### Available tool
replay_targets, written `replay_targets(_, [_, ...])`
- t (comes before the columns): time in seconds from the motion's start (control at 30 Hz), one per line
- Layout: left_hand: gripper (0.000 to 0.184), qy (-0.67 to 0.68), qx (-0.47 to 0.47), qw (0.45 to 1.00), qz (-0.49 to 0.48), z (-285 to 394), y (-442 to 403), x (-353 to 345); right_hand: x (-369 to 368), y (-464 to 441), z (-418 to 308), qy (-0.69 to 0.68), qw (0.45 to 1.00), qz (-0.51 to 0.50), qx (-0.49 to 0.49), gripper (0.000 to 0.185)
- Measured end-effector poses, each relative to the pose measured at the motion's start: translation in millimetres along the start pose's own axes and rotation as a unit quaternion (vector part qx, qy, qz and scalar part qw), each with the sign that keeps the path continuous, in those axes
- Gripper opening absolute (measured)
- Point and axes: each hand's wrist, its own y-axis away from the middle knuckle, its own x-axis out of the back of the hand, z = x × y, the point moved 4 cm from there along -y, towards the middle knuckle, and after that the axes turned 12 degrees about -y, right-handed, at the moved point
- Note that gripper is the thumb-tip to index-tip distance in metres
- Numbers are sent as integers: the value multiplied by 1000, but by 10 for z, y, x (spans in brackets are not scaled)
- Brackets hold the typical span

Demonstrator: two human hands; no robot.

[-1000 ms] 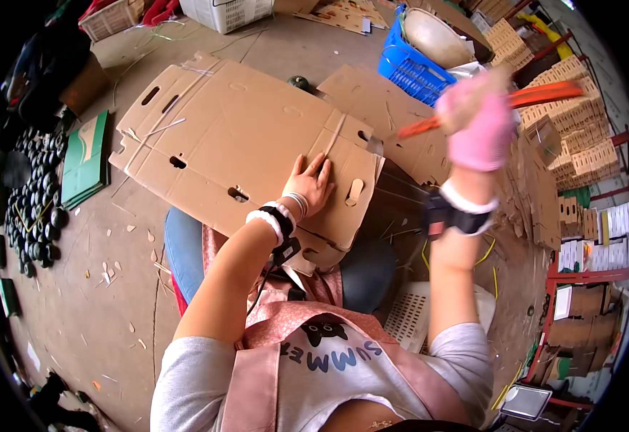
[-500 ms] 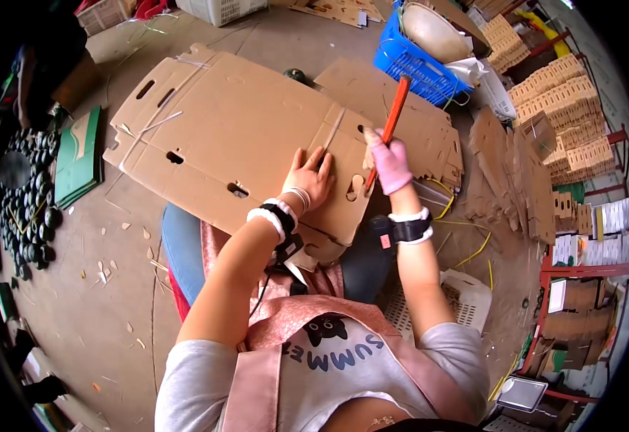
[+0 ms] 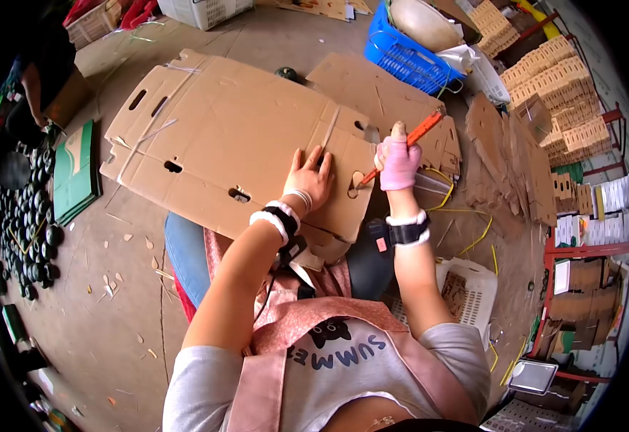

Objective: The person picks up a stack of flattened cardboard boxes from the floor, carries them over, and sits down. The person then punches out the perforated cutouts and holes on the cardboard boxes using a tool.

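Observation:
A flattened brown cardboard box (image 3: 235, 122) lies across my lap, with cut-out holes along its sides. My left hand (image 3: 309, 180) rests flat on it, fingers spread, near its right end. In my right hand (image 3: 399, 162), which wears a pink fingerless glove, is an orange utility knife (image 3: 424, 128). The knife slants down to the left, its tip at a teardrop-shaped cut-out (image 3: 358, 181) near the cardboard's right edge. Whether the tip goes through the cardboard cannot be made out.
More flattened cardboard (image 3: 358, 83) lies behind. A blue basket (image 3: 408, 61) stands beyond it, and a white crate (image 3: 484, 288) sits by my right side. Green folded boxes (image 3: 77, 169) and many dark round objects (image 3: 23, 209) lie at left, near another person's arm (image 3: 32, 93).
My right hand has tilted the knife over to the right and brought its tip to the teardrop cut-out. My left hand stays flat on the cardboard. At far left, another person's arm has come into view.

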Motion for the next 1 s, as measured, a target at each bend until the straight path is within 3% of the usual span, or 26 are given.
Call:
replay_targets(0.1, [50, -4, -12, 1000, 1, 53, 85, -69, -105, -79, 104, 58, 997, -46, -31, 49])
replay_targets(0.2, [49, -20, -8, 1000, -5, 10, -11, -92, -451, -243, -666, -58, 998, -27, 7, 46])
replay_targets(0.23, [49, -5, -10, 1000, 11, 11, 14, -33, -674, -210, -1223, -106, 986, -100, 78, 49])
replay_targets(0.27, [49, -10, -2, 1000, -2, 1, 9, -30, -795, -172, -1740, -142, 942, -279, 121, 43])
replay_targets(0.3, [50, -14, 6, 1000, -17, 7, 5, -38, -857, -113, -2153, -74, 918, -296, 252, 30])
replay_targets(0.33, [49, -12, 6, 1000, -1, 14, 12, -25, -775, -238, -2381, -174, 866, -432, 184, 24])
replay_targets(0.4, [49, -2, 12, 999, 30, 10, 25, -16, -599, -336, -2247, -201, 888, -399, 111, 18])
replay_targets(0.43, [48, 5, 14, 999, 45, 13, 23, -18, -430, -161, -1717, -121, 956, -232, 133, 18])
replay_targets(0.47, [47, 4, 12, 999, 38, 23, 35, -24, -245, 46, -1175, -39, 991, -63, 114, 18])
replay_targets(0.53, [47, -5, 8, 1000, 10, 31, 1, -84, 425, 187, 589, -17, 1000, 20, -7, 33])
replay_targets(0.57, [47, -11, 17, 1000, -15, 46, -19, -184, 499, 255, 711, -23, 999, -22, -33, 36])
replay_targets(0.67, [44, -60, 1, 994, -88, 14, -7, -446, 272, 141, 289, -18, 999, 0, -50, 41])
replay_targets(0.7, [42, -80, -16, 989, -122, 8, -2, -415, 183, -53, -77, 2, 995, -25, 96, 44])
replay_targets(0.73, [41, -101, -29, 983, -151, -8, 44, -437, 172, -57, -416, -73, 994, -49, 67, 46])
replay_targets(0.77, [41, -97, -28, 984, -148, -63, 9, -430, 89, -18, -833, -73, 981, -105, 145, 48])
replay_targets(0.8, [41, -85, -30, 985, -147, -52, 6, -394, 43, 58, -1131, -57, 980, -65, 182, 49])
replay_targets(0.83, [42, -69, -30, 986, -148, -2, 33, -311, 114, 39, -1288, -73, 972, -122, 185, 50])
replay_targets(0.9, [45, -43, -14, 994, -102, -13, 24, -208, 273, 176, -1333, -80, 988, -62, 116, 47])
replay_targets(0.97, [46, -34, -6, 996, -83, -42, 25, -299, 610, 298, -977, -97, 994, -44, -13, 39])
replay_targets(1.0, [48, -31, -17, 995, -95, -45, 27, -280, 787, 412, -723, -61, 993, 24, -98, 35])
